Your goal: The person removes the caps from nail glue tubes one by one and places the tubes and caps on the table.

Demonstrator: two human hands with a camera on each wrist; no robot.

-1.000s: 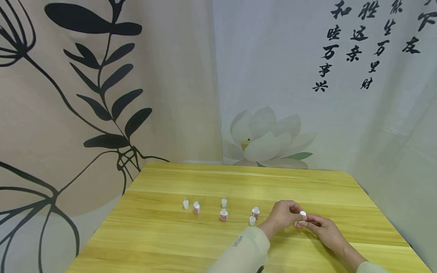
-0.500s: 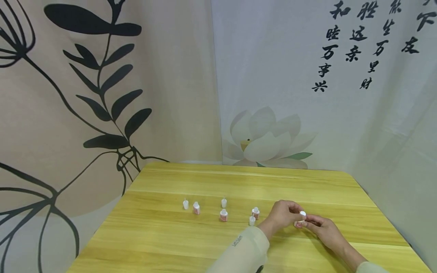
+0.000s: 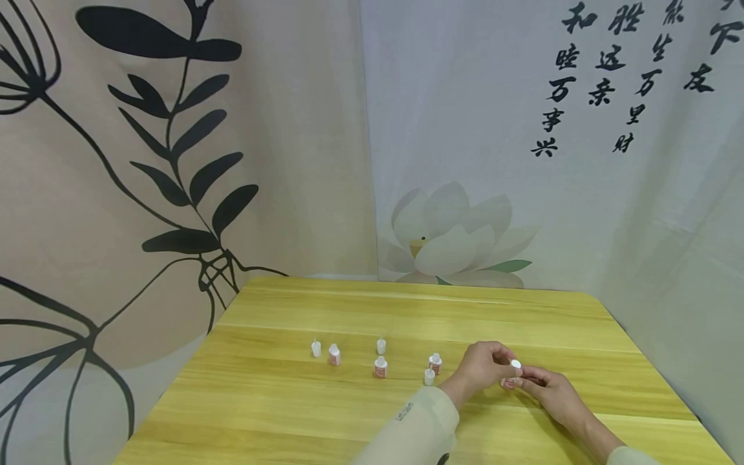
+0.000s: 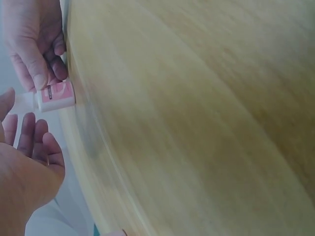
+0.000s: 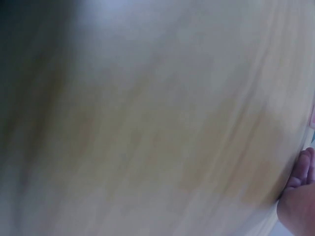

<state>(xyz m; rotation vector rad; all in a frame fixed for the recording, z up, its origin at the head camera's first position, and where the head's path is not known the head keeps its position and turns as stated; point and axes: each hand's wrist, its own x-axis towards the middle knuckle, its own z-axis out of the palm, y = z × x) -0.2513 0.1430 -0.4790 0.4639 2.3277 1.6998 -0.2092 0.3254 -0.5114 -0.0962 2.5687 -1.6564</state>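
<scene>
Both hands meet over a small white bottle with a pink label at the right of the table. In the head view my left hand pinches the white cap at the bottle's top between thumb and finger. From the right, my right hand grips the bottle's labelled body low down, close over the table. The left wrist view shows the bottle lying sideways in the picture, with the right thumb on its label. Only part of the right hand shows at the edge of the right wrist view.
Left of the hands, several small things stand on the wooden table: labelled bottles and one bottle nearest the left hand. Beside each stands a white cap-like piece, some with thin tips. A printed curtain hangs behind.
</scene>
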